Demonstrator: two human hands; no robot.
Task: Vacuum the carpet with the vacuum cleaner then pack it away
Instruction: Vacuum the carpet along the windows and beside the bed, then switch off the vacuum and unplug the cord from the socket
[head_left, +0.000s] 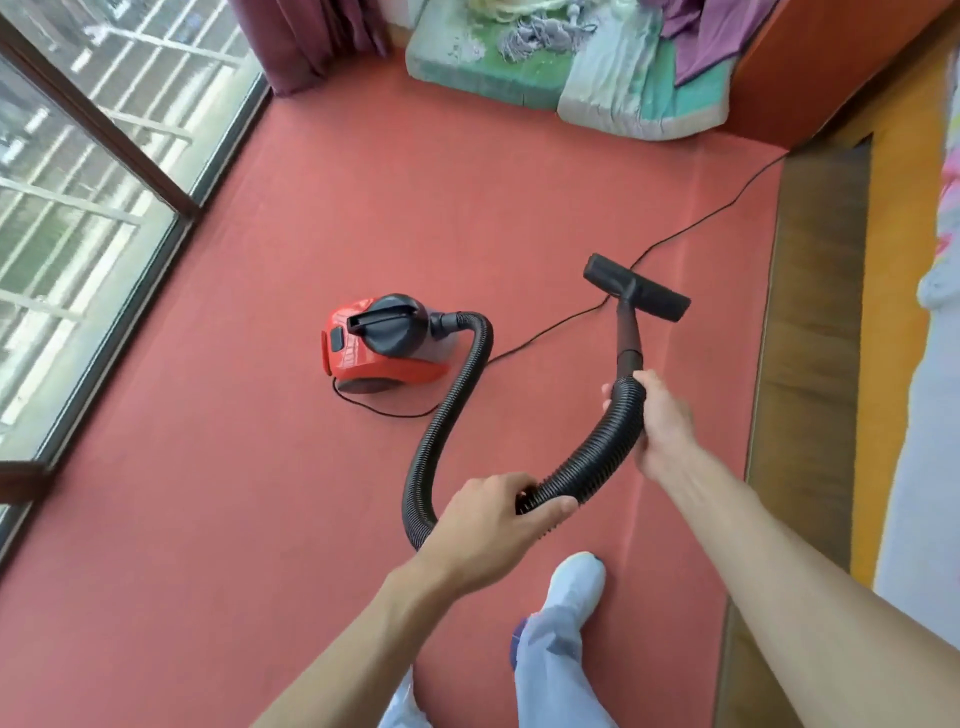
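Observation:
A small red and black vacuum cleaner (382, 345) sits on the red carpet (208, 519) in the middle of the room. Its black ribbed hose (457, 410) loops down from the body and back up toward me. My left hand (493, 525) grips the hose at the low bend. My right hand (657, 423) holds the hose's upper end, just below the short black tube. The flat black floor nozzle (636, 293) at the tube's tip lies on the carpet ahead of my right hand.
The black power cord (717, 213) runs across the carpet to the far right corner. A glass sliding door (78, 208) lines the left side. Folded mattresses (571, 67) lie at the far end. A wooden strip (815, 364) and a bed edge border the right.

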